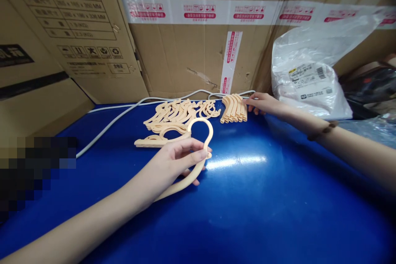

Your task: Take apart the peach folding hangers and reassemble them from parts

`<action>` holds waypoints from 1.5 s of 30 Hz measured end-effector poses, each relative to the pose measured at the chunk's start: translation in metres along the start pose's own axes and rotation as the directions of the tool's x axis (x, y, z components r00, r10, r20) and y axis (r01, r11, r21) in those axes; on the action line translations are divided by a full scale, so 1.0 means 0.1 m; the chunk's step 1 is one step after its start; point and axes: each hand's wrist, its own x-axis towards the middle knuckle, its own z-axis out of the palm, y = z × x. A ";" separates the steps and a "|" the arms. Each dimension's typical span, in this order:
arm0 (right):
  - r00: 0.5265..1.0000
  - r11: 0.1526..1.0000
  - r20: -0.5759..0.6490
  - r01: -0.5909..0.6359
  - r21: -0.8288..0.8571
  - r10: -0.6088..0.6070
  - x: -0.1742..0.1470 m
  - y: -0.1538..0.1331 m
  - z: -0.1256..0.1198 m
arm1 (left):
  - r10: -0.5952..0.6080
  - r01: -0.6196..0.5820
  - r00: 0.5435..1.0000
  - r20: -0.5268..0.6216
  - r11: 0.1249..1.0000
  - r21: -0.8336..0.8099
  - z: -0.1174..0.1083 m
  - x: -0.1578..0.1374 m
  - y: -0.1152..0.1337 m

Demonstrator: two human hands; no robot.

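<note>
My left hand [182, 156] is closed on a beige plastic hanger part with a round hook [208, 128], pinched between thumb and fingers. A curved arm of this part runs down behind my wrist, where its end is hidden. My right hand [262, 104] reaches to the right edge of a neat row of curved beige hanger arms [233, 108]. Its fingertips touch or nearly touch the last arm, fingers parted. Left of that row lies a loose pile of beige hook pieces [185, 110]. In front of the pile, folded-looking beige hanger parts [151, 142] lie flat.
Everything lies on a shiny blue tabletop [247, 206]. A white cable [114, 130] runs behind the pieces and down the left side. Cardboard boxes [185, 53] wall off the back and left. A white plastic bag [306, 78] with a label stands at the back right.
</note>
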 end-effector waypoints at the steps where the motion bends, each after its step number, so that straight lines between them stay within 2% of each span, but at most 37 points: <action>1: 1.000 1.000 -0.002 0.003 -0.001 -0.003 0.02 0.01 0.01 | -0.006 0.006 1.000 0.004 1.000 0.009 0.00 0.00 0.00; 9: 0.999 0.999 -0.018 0.031 0.010 -0.030 0.07 0.04 0.03 | -0.002 0.004 1.000 -0.014 0.990 0.138 0.01 0.01 -0.03; 18: 0.999 0.999 -0.017 0.043 0.033 -0.043 0.08 0.05 0.02 | 0.007 -0.008 1.000 0.012 0.993 0.117 0.01 0.02 -0.06; 27: 0.998 0.998 -0.006 0.059 0.022 -0.059 0.08 0.02 0.01 | 0.028 -0.030 1.000 0.012 0.984 0.176 0.00 0.03 -0.06; 33: 0.998 0.998 -0.002 0.063 0.004 -0.063 0.12 0.02 0.01 | 0.052 -0.057 0.998 0.038 0.986 0.154 0.00 0.04 -0.08; 45: 0.999 0.998 -0.015 0.048 0.045 -0.047 0.09 -0.06 0.01 | 0.020 -0.024 0.999 0.038 0.995 0.097 -0.01 0.04 -0.10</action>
